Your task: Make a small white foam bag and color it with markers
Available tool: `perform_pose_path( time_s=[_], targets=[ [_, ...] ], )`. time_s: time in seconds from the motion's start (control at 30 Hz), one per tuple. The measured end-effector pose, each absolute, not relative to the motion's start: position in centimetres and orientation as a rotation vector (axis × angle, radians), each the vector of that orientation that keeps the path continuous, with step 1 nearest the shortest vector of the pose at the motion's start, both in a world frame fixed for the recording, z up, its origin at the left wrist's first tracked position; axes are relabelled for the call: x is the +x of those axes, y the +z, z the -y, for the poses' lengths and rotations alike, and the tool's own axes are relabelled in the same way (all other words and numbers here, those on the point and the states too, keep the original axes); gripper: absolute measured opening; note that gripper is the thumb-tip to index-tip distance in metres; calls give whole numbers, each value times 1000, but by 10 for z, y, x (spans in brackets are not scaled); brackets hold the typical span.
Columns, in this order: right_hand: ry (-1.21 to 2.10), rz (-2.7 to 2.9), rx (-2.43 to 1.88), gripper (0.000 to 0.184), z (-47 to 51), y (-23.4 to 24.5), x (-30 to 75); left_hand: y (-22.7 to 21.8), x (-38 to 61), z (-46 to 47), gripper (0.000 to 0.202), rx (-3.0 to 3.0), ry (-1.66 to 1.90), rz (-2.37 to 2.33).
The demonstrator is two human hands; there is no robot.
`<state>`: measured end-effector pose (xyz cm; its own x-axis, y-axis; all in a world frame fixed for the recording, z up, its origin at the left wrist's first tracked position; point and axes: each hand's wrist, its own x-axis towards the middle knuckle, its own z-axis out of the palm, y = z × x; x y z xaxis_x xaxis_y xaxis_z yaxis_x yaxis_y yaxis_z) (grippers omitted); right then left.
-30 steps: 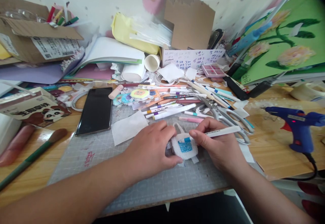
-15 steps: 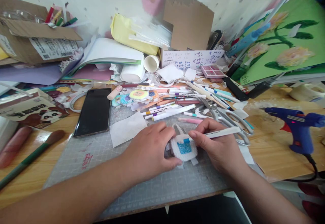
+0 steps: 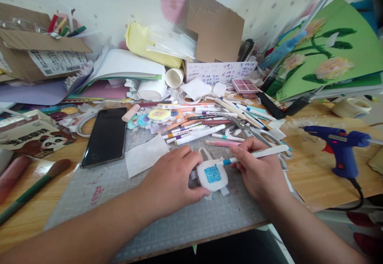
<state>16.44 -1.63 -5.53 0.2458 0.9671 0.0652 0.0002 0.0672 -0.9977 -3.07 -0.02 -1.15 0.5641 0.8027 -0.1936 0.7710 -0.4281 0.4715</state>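
Observation:
A small white textured craft piece point(image 3: 223, 179) with a blue coloured square and a loop on top lies on the grey cutting mat point(image 3: 119, 220). My left hand point(image 3: 176, 176) grips its left edge between thumb and fingers. In my right hand point(image 3: 260, 168) is a white marker pen point(image 3: 267, 151) with a blue band, held like a pencil. Its tip points left, at the upper edge of the blue square; whether it touches is too small to tell. Clear tabs stick out from under the piece.
Behind my hands lie a heap of markers point(image 3: 199, 133) and grey-handled scissors point(image 3: 267, 137). A black phone point(image 3: 104, 138) and a paper sheet point(image 3: 146, 155) are to the left. A blue glue gun point(image 3: 344, 148) with a lit red light stands right. A long brush point(image 3: 36, 188) lies far left.
The marker tip has drawn back from within the blue square to its upper edge, so more of the square shows. The whole view has shifted slightly. My left hand keeps its grip.

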Motion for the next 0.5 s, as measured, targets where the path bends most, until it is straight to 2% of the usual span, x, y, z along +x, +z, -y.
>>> perform_pose_path(
  time_s=[0.5],
  targets=[
    [883,1162,-1326,31,16,-62,166,-17,-33,0,38,2295,119,-1275]
  ],
)
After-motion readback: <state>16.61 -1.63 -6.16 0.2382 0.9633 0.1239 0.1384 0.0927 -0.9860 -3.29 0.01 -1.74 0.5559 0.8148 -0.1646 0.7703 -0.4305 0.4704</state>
